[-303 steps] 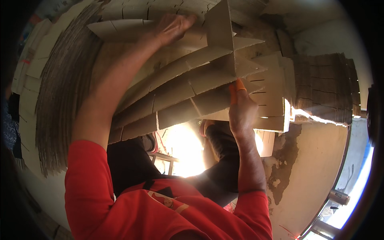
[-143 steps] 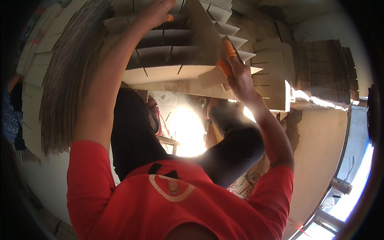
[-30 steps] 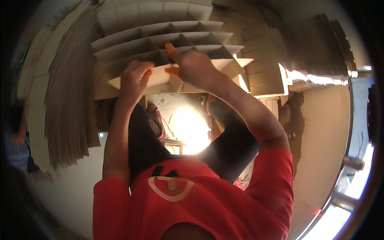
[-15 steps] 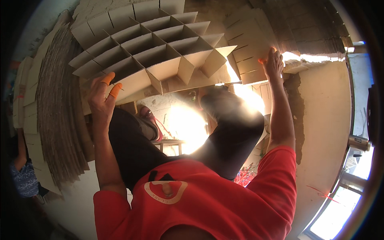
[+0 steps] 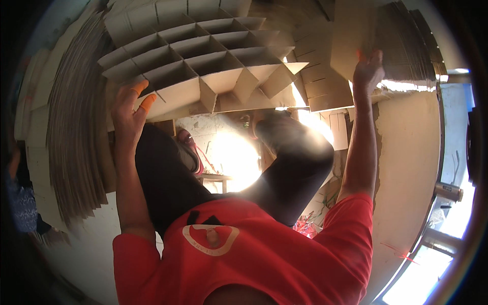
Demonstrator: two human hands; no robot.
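Note:
A cardboard divider grid (image 5: 203,56), made of interlocked slotted strips, stands in front of me on a board. My left hand (image 5: 128,107) grips its near left corner. Orange finger covers (image 5: 147,103) sit on the thumb and forefinger, the thumb against the front strip and the forefinger at its top edge. Out to the far right, my right hand (image 5: 368,73) holds a flat cardboard piece (image 5: 351,43) by its near edge. That piece is raised and blurred by motion. Slotted cardboard strips (image 5: 320,84) lie between the grid and my right hand.
A tall stack of cardboard sheets (image 5: 76,122) rises on the left, another stack (image 5: 406,46) at the far right. A pale panel (image 5: 406,147) runs along my right, with a metal cylinder (image 5: 449,191) beyond it. Another person's patterned clothing (image 5: 23,206) shows at the left edge.
My right hand has moved right and lifted a cardboard piece off the slotted strips area. The left hand stays at the grid's corner. The whole view has shifted slightly.

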